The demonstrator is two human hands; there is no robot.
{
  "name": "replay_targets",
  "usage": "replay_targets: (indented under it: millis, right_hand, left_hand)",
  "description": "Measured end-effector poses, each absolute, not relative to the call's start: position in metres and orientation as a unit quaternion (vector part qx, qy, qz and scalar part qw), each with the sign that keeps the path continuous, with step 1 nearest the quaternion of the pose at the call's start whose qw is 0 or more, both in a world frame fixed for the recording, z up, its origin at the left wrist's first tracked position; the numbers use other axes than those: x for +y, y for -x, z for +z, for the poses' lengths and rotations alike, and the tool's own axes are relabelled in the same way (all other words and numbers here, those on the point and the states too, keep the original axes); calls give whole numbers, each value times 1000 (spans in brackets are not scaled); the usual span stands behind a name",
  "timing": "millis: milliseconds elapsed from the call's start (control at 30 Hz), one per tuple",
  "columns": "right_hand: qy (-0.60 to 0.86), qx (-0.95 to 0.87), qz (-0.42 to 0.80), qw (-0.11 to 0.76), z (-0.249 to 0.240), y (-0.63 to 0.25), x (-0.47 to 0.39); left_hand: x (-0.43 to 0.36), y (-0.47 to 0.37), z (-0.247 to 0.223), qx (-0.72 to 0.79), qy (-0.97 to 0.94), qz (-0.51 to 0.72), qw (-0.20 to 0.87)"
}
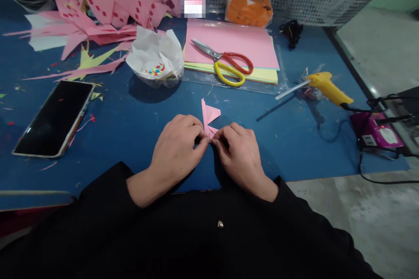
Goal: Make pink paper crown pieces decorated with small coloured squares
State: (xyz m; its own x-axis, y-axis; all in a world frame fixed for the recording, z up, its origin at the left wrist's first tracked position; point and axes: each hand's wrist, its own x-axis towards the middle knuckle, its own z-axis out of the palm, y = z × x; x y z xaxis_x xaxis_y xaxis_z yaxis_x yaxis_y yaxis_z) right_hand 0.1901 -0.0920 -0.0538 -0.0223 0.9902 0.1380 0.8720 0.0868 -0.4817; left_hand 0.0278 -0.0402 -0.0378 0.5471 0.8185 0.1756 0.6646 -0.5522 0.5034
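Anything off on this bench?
Paper scraps litter the blue table around the phone, looking like unswept trimmings. The yellow glue gun sits right by crumpled clear plastic, odd if it's hot. No spill visible.

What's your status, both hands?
Left hand and right hand pinching folded pink paper. Scissors beyond, on paper stack. Nothing seen between hands and scissors but that paper.

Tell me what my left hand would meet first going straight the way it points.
Likely the folded pink paper at the fingertips of your left hand, then perhaps your right hand just beyond; depth is unclear from this one view.
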Motion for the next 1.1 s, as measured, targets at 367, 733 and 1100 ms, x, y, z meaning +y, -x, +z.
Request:
replay_targets:
  millis: [367, 733, 1100]
  right_hand:
    - [663, -697, 137, 235, -54, -190, -92]
    - [663, -698, 130, 237, -55, -189, -92]
    - [656, -672, 161, 304, -56, -194, -94]
  left_hand:
    - [-44, -30, -38, 452, -855, 196, 163]
    - [-44, -29, -40, 426, -883, 181, 81]
    - [-61, -15, -40, 284, -943, 163, -51]
